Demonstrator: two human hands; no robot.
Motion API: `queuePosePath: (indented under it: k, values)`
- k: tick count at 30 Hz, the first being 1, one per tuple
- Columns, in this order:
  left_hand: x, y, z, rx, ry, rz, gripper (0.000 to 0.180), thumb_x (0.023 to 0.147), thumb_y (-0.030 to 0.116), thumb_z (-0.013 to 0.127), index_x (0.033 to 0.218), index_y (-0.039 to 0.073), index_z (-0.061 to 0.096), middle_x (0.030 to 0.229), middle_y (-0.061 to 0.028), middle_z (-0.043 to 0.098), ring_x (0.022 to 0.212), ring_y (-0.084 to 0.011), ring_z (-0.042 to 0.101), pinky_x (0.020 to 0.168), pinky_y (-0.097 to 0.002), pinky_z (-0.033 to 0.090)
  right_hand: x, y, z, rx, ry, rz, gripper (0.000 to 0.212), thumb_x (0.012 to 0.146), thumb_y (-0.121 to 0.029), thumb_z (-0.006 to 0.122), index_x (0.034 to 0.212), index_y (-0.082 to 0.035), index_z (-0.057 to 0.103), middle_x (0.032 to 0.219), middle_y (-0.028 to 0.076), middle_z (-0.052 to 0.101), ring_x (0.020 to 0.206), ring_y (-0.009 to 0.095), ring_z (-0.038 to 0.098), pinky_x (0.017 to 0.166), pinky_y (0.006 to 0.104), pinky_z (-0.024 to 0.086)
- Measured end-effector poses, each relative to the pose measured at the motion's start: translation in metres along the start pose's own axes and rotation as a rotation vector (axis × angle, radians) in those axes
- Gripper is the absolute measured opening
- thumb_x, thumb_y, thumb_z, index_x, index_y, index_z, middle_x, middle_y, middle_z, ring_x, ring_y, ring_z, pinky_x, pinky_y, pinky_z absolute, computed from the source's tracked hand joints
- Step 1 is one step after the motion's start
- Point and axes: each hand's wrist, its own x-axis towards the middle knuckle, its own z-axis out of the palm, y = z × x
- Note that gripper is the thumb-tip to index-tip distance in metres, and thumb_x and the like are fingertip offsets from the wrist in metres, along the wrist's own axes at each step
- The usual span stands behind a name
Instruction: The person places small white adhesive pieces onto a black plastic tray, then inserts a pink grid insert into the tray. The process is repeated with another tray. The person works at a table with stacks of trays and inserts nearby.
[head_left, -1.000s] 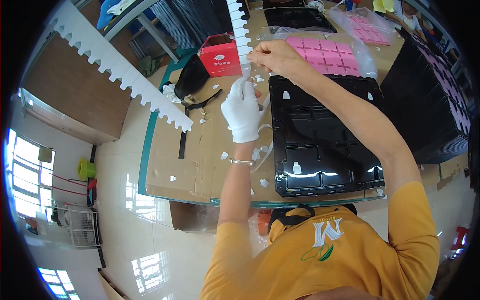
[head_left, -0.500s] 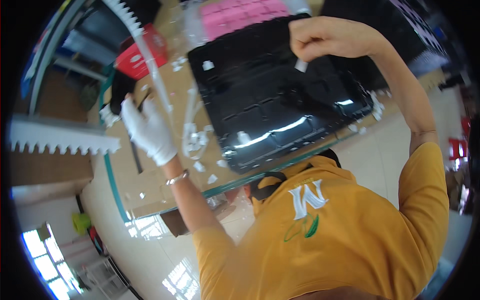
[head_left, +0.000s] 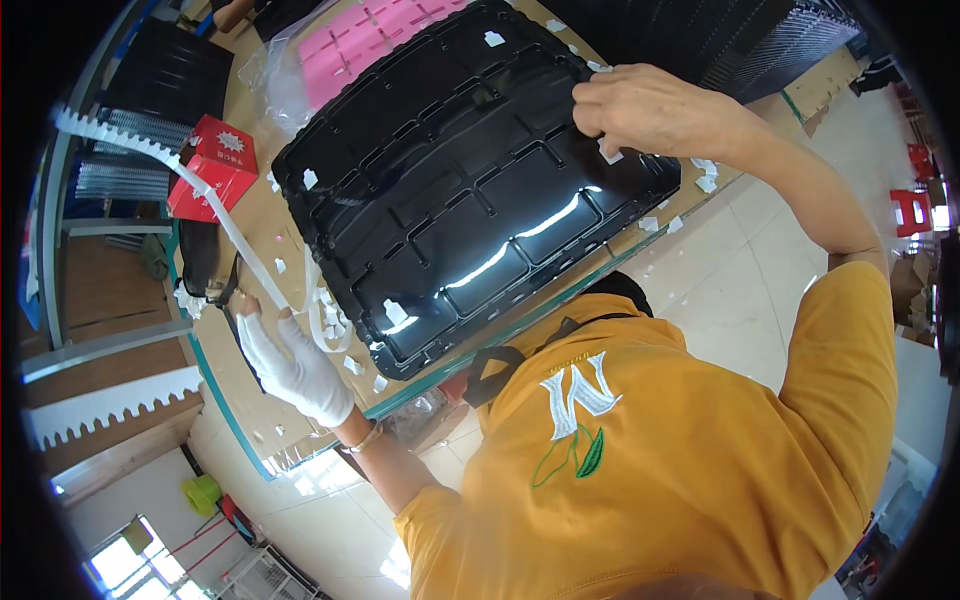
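A large black moulded plastic tray (head_left: 470, 215) lies tilted across the cardboard-covered table (head_left: 300, 410). Small white tabs sit on it near the edges, one at the left (head_left: 310, 180) and another at the lower left (head_left: 397, 312). At its right side, my bare right hand (head_left: 655, 112) is closed, fingers bent down, on a white tab (head_left: 610, 153) against the tray. My left hand (head_left: 295, 368), in a white glove with bare fingertips, is left of the tray over the tabletop. Its fingers stretch out, slightly apart, near the end of a long white toothed strip (head_left: 240, 240).
A red box (head_left: 213, 170) stands at the left beside a black pouch-like thing (head_left: 200, 255). Pink moulded sheets (head_left: 365, 45) and clear plastic film lie beyond the tray. Stacked black trays (head_left: 720, 45) are at far right. Another person's arm (head_left: 232, 14) shows at the top left. White scraps litter the table.
My right hand has come down onto the tray's right side with the white tab. My head view has shifted, so the tray appears turned. The left hand stays at the table's left.
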Motion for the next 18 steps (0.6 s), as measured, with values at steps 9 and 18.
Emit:
queuePosePath:
  k: [9, 18]
  values:
    - [-0.021, 0.024, -0.012, -0.007, -0.097, -0.046, 0.026, 0.089, -0.003, 0.061, 0.114, -0.001, 0.062, 0.12, -0.0169, 0.064, 0.11, -0.0331, 0.061, 0.091, -0.0398, 0.05, -0.051, -0.022, 0.004, -0.111, 0.192, 0.01, 0.031, 0.074, -0.006, 0.063, 0.104, 0.001, 0.066, 0.093, 0.006, 0.052, 0.092, 0.023, 0.054, 0.08, 0.0346, 0.045]
    - [-0.016, 0.06, -0.02, -0.075, -0.44, -0.128, 0.014, 0.075, 0.002, 0.074, 0.089, 0.001, 0.071, 0.125, -0.0148, 0.062, 0.123, -0.034, 0.052, 0.102, -0.0392, 0.041, -0.036, -0.043, 0.016, -0.303, 0.123, 0.074, 0.039, 0.075, -0.007, 0.057, 0.11, 0.008, 0.062, 0.098, 0.008, 0.052, 0.095, 0.023, 0.05, 0.08, 0.0337, 0.042]
